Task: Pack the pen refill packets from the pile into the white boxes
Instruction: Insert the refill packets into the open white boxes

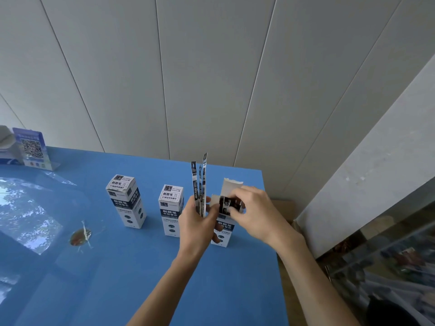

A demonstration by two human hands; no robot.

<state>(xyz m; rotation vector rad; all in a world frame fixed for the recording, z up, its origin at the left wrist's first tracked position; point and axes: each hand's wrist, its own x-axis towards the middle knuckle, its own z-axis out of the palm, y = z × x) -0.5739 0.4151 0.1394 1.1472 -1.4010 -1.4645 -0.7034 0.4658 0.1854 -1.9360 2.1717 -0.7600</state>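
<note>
**Fingers busy at the open box, spare packets waiting in the other hand**

Fingers (231,211) of the right hand (255,214) are pressing down on the dark packet ends inside the open white box (224,229), curled over its mouth w/ the top flap (231,184) standing up behind. Whether they're actually pinching a packet or just tamping isn't clear from where I'm standing. Left hand (196,222) is gripping a few refill packets (200,184) upright, just beside the box's left side, thumb reaching across toward the opening.

Two more white boxes, one at far left (126,201) and one in the middle (170,209), are standing closed on the blue worktop (141,278), apart from each other. The pile itself isn't in view.

Box looks near full, judging by the packed ends at the mouth. To do this bit well, IMO: square the ends down evenly so a gap opens along one wall, then feed the held packets in end-first, one at a time, vertical, not at an angle. Box is tall and light, so it's likely to tip; bracing it w/ the left thumb helps. Keep the flap clear and avoid forcing, since thin packets bend easily.
</note>
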